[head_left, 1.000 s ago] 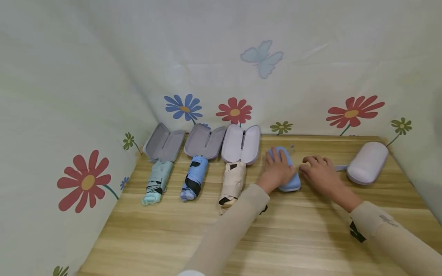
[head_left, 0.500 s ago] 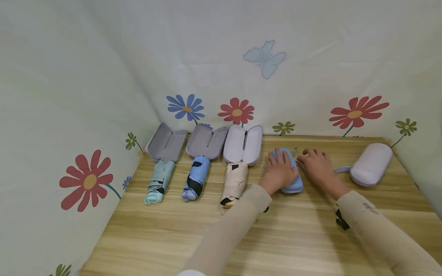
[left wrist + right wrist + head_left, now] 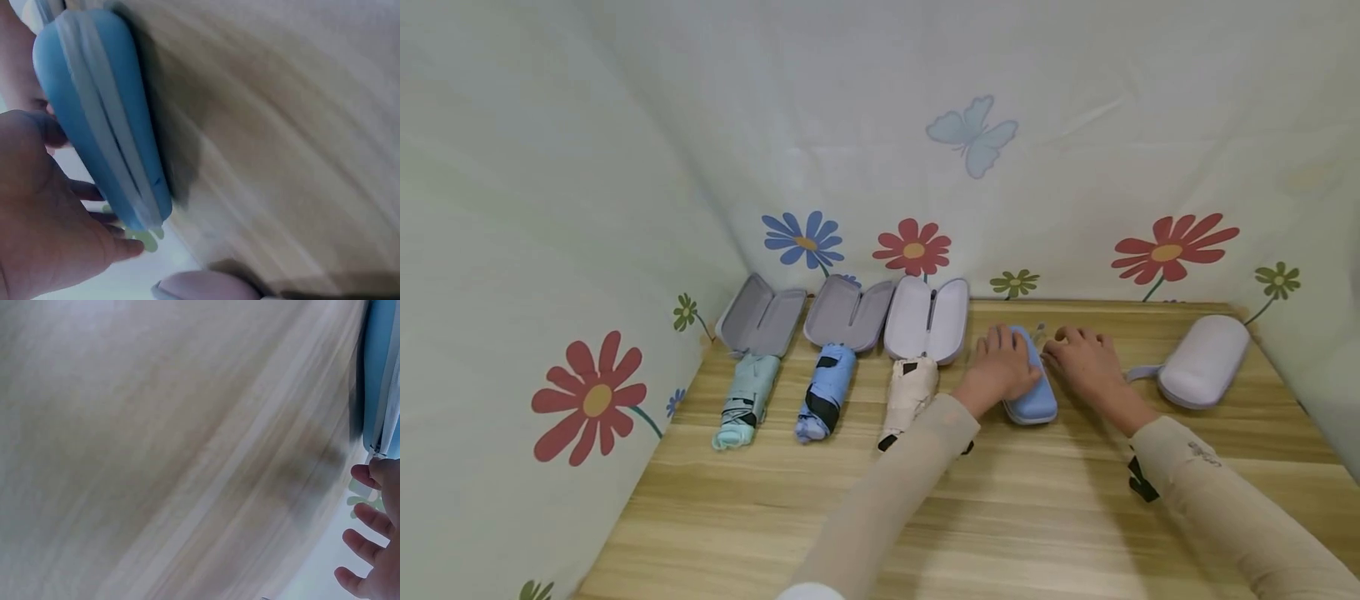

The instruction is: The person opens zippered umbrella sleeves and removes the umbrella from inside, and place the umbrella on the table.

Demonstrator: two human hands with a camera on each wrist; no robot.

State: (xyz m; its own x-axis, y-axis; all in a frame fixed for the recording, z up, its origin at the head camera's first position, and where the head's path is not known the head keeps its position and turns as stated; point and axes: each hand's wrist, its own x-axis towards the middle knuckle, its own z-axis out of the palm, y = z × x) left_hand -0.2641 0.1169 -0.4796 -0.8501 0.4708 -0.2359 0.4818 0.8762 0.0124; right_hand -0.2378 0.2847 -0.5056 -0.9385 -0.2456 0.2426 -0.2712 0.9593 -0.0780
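A wood-patterned table point(image 3: 775, 525) is being used as the work surface. Three open grey cases point(image 3: 844, 310) are being left spread along its back edge, at the left. A closed pale case point(image 3: 1206, 358) is being set well apart at the far right. Between these, a closed blue case point(image 3: 1033, 404) is being held flat on the table, and three rolled cloth bundles point(image 3: 825, 396) are being lined up just in front of the open cases.

The blue case is being held from above by the left hand point(image 3: 1000, 367), its fingers and thumb bent over the top. At the far end, a pinch of thumb and forefinger is being made by the right hand point(image 3: 1086, 362), its other fingers being held loosely apart. The pinch is being closed at the zip point(image 3: 377, 450); whether the tab itself is being caught cannot be told.

For good work, it is judged, the case should be being pressed steadily, left fingertips being kept off the zip track, and the pull being drawn level along the seam, without being yanked upward, so that snagging or sliding is being avoided.
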